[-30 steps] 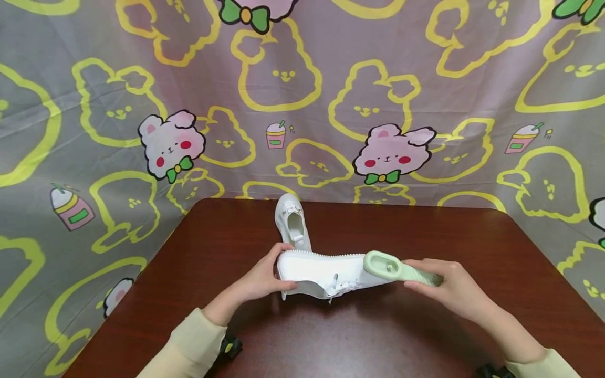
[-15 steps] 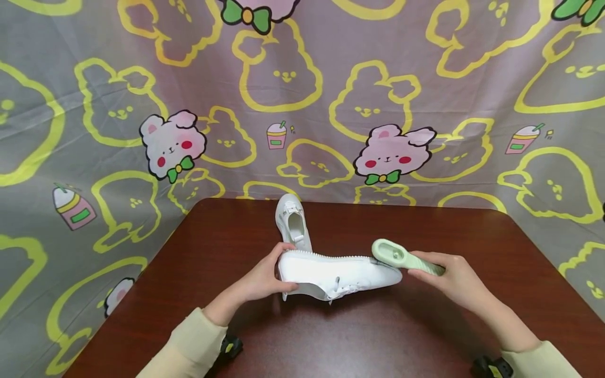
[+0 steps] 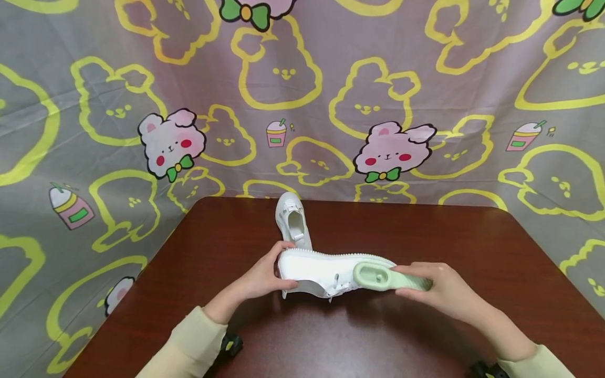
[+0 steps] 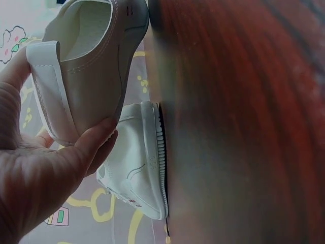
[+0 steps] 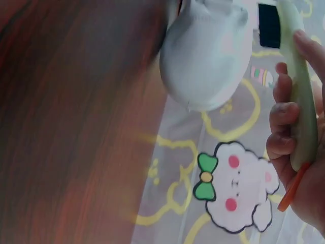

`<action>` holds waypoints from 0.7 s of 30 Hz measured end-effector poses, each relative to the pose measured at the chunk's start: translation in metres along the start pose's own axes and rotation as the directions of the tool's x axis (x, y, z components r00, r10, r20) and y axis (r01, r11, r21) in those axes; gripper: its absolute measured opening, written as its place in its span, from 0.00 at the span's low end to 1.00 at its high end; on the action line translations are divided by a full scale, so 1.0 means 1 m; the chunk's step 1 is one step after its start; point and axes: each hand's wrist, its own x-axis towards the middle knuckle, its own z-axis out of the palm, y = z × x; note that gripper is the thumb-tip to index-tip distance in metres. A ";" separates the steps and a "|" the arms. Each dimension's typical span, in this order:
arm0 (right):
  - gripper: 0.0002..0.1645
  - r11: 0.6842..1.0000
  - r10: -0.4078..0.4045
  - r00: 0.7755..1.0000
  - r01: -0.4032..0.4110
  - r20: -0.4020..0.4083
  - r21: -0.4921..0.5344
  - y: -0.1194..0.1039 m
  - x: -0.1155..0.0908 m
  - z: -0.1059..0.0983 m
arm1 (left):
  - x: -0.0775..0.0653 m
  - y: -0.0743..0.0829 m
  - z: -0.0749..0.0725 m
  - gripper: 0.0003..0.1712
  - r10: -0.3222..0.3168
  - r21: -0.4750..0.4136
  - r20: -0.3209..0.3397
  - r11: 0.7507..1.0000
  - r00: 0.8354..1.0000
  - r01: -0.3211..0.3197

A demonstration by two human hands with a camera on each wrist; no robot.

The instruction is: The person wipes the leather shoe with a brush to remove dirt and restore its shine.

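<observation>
A white lace-up shoe (image 3: 312, 268) is tipped onto its side on the table, its toe toward the right. My left hand (image 3: 260, 279) grips it by the heel, with the thumb at the collar and the fingers behind, as the left wrist view also shows. In my right hand (image 3: 441, 289) is a pale green brush (image 3: 371, 275), held by its handle; its head covers part of the shoe near the laces and toe. Dark bristles (image 5: 269, 26) face the shoe in the right wrist view; whether they touch it I cannot tell. An orange loop (image 5: 293, 189) hangs from the handle's end.
The matching white shoe (image 3: 285, 218) stands upright just behind the held one, its toe pointing away. The dark reddish-brown table (image 3: 454, 231) ends at a cartoon-patterned cloth (image 3: 321, 123) that rises behind and along the sides.
The brush first rose to the sole edge near the toe, then moved left and down toward the laces with the right hand. The left hand and held shoe have barely moved.
</observation>
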 end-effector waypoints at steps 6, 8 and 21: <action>0.23 0.998 0.043 0.999 -0.043 0.006 -0.038 0.011 -0.004 -0.002 | 0.000 0.000 0.000 0.43 0.000 0.014 0.008 1.000 1.000 0.000; 0.22 0.993 0.114 0.993 -0.115 -0.021 -0.030 0.019 -0.007 -0.007 | -0.001 0.000 0.000 0.43 -0.002 0.019 0.006 1.000 1.000 0.002; 0.23 0.994 0.094 0.993 -0.098 -0.075 -0.047 0.012 -0.005 -0.008 | -0.003 0.020 -0.001 0.42 -0.022 0.004 -0.004 1.000 1.000 0.022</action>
